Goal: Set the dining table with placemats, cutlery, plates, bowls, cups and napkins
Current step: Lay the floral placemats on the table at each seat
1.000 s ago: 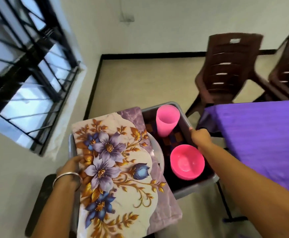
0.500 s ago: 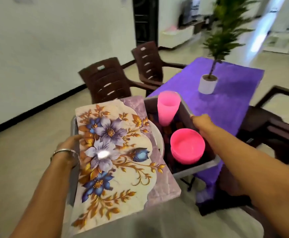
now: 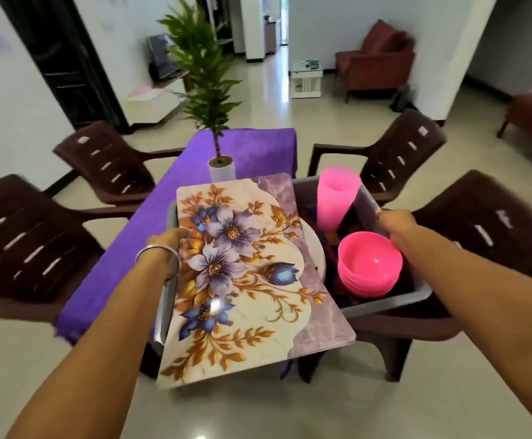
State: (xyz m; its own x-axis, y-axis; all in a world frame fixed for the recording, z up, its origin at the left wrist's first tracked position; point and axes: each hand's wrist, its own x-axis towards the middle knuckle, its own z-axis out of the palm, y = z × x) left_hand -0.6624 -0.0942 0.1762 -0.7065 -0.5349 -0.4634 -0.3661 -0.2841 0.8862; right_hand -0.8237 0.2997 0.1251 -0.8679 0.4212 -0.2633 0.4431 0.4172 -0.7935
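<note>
Table (image 3: 176, 198) now ahead; bin (image 3: 416, 294) between grips.

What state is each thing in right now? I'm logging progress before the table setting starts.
grey bin: carried in the air, held by both hands.
left hand: grips the bin's left rim.
right hand: grips the bin's right rim.
floral placemats: stacked flat across the bin, overhanging.
pink cups: stacked upright in the bin.
pink bowls: nested, upright in the bin.
table: purple cloth on, not yet set.
potted plant: upright on the table.
</note>
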